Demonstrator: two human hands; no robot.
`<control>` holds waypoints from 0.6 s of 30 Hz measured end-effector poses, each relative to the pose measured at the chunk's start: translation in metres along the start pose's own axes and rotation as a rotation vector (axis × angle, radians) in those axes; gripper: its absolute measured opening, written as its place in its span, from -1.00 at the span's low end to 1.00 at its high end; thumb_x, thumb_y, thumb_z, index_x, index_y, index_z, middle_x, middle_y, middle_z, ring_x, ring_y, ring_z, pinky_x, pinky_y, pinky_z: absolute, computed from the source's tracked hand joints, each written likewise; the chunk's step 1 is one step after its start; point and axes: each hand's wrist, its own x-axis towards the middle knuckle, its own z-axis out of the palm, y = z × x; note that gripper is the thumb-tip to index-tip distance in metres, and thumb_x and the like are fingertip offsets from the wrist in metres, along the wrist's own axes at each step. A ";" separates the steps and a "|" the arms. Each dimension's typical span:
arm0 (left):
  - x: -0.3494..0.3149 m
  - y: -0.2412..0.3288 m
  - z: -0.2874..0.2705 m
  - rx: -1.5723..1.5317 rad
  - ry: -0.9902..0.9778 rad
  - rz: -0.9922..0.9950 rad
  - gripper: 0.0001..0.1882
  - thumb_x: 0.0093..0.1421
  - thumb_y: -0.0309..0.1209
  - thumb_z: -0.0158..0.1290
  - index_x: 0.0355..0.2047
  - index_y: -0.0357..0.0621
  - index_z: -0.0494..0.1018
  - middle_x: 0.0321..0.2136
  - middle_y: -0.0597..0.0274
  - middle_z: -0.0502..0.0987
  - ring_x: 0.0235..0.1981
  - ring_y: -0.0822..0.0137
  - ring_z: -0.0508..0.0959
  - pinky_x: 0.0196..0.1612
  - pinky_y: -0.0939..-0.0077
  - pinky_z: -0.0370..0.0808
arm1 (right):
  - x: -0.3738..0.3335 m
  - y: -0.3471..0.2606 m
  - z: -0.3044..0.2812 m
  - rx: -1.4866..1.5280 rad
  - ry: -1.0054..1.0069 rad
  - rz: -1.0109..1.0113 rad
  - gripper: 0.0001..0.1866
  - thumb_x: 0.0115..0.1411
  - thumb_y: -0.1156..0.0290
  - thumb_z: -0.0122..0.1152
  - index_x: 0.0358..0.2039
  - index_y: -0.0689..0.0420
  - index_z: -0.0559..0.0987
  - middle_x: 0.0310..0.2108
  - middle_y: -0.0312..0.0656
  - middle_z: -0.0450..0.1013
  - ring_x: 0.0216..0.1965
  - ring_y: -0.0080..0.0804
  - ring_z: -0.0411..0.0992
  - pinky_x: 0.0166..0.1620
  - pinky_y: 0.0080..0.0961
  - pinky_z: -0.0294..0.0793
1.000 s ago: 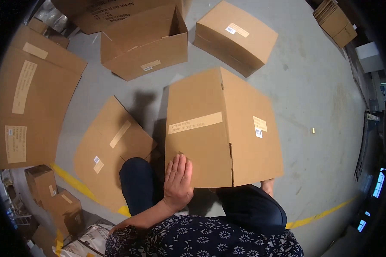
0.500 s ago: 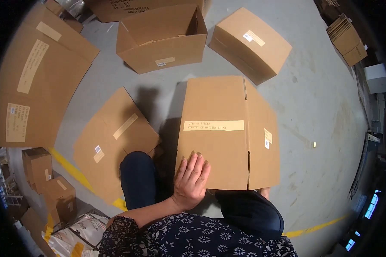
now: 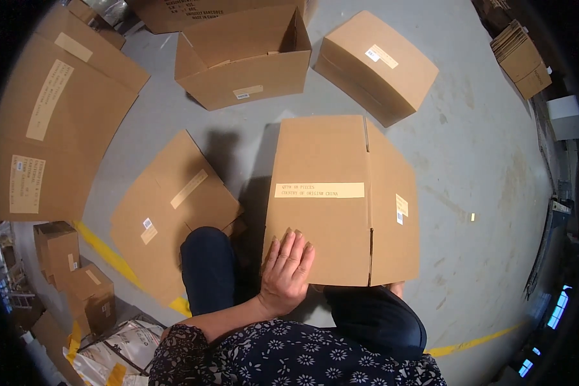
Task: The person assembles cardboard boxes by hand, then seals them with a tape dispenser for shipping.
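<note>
Take the carton as the middle of the clock, with twelve pointing away from the person. The carton (image 3: 321,154) lies just beyond the knees (image 3: 206,264), its near edge overlapping the right one in view; whether it bears on the leg or only on the floor, I cannot tell. The left hand (image 3: 288,273) is at seven o'clock, laid flat on the upper face with fingers straight, pressing or steadying and grasping nothing. At five o'clock, a patch of skin by the near corner is probably the right hand (image 3: 397,289); the carton hides the rest, so its grip cannot be told.

As for progress, the carton is opened out into a body with two faces showing. The slits at both ends of its edge run straight, so the flaps there seem not yet folded in; no tape shows on it, and its underside is hidden.

At eleven stands an open box (image 3: 251,80), walls up, top unclosed. Near half past twelve, a closed box (image 3: 379,55) looks further along, its upper face covered. A flat carton (image 3: 167,212) at nine looks unformed.
</note>
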 end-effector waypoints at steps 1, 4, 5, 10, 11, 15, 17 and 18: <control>-0.001 -0.001 0.000 0.000 0.000 -0.002 -0.62 0.05 -0.55 -0.07 -0.09 -0.39 0.45 -0.01 -0.22 0.42 0.11 -0.11 0.37 0.21 -0.01 0.17 | 0.000 0.000 -0.001 0.008 0.008 0.006 -0.56 0.17 0.38 0.15 0.05 0.24 0.35 -0.06 -0.22 0.39 -0.04 -0.44 0.33 -0.01 -0.45 0.35; -0.004 -0.005 0.003 0.007 -0.007 -0.002 -0.58 0.03 -0.54 -0.06 -0.05 -0.39 0.42 0.03 -0.23 0.38 0.13 -0.12 0.35 0.21 -0.01 0.17 | -0.004 0.004 -0.005 0.041 0.034 0.028 -0.56 0.17 0.38 0.14 0.05 0.24 0.34 -0.06 -0.22 0.39 -0.05 -0.44 0.33 -0.01 -0.45 0.35; -0.003 -0.007 0.003 0.009 -0.014 0.005 -0.58 0.03 -0.54 -0.06 -0.05 -0.39 0.42 0.03 -0.23 0.38 0.13 -0.12 0.35 0.21 -0.01 0.17 | -0.006 0.006 -0.007 0.055 0.046 0.038 -0.56 0.18 0.38 0.14 0.05 0.24 0.34 -0.06 -0.22 0.39 -0.05 -0.44 0.33 -0.01 -0.45 0.35; 0.012 -0.032 -0.008 -0.102 -0.082 -0.146 -0.38 0.01 -0.52 -0.06 0.15 -0.37 0.20 0.10 -0.20 0.31 0.15 -0.13 0.30 0.19 0.11 0.24 | -0.018 -0.009 -0.021 0.052 0.131 -0.061 -0.55 0.18 0.38 0.15 0.06 0.24 0.32 -0.05 -0.23 0.37 -0.06 -0.46 0.33 -0.01 -0.46 0.34; 0.016 -0.038 -0.014 -0.196 -0.070 -0.258 -0.37 0.02 -0.52 -0.07 0.17 -0.35 0.17 0.10 -0.18 0.31 0.15 -0.10 0.31 0.17 0.17 0.28 | -0.003 -0.031 -0.017 -0.021 0.089 -0.172 -0.54 0.19 0.39 0.16 0.07 0.24 0.31 -0.04 -0.23 0.36 -0.07 -0.47 0.33 -0.01 -0.47 0.34; 0.055 -0.049 -0.053 -0.065 -0.405 -0.489 -0.48 0.18 -0.44 -0.11 0.18 -0.26 0.17 -0.35 -0.25 0.49 -0.30 -0.17 0.52 -0.30 0.06 0.46 | 0.020 -0.137 0.033 -0.201 0.026 -0.395 -0.59 0.16 0.51 0.13 0.02 0.23 0.32 -0.14 -0.28 0.40 -0.13 -0.51 0.33 -0.02 -0.52 0.32; 0.073 -0.051 -0.059 0.029 -0.364 -0.510 -0.59 0.23 -0.37 -0.13 0.06 -0.27 0.28 -0.54 -0.25 0.46 -0.46 -0.23 0.48 -0.40 -0.05 0.38 | 0.021 -0.181 0.064 -0.235 -0.045 -0.548 -0.59 0.09 0.50 0.17 -0.04 0.25 0.34 -0.26 -0.15 0.44 -0.20 -0.33 0.38 -0.06 -0.38 0.36; 0.077 -0.059 -0.065 0.054 -0.310 -0.496 -0.65 0.23 -0.36 -0.13 -0.03 -0.29 0.32 -0.56 -0.24 0.46 -0.46 -0.24 0.47 -0.41 -0.05 0.38 | 0.026 -0.192 0.069 -0.221 -0.036 -0.545 -0.59 0.09 0.50 0.17 -0.04 0.25 0.34 -0.26 -0.15 0.44 -0.20 -0.33 0.38 -0.06 -0.38 0.36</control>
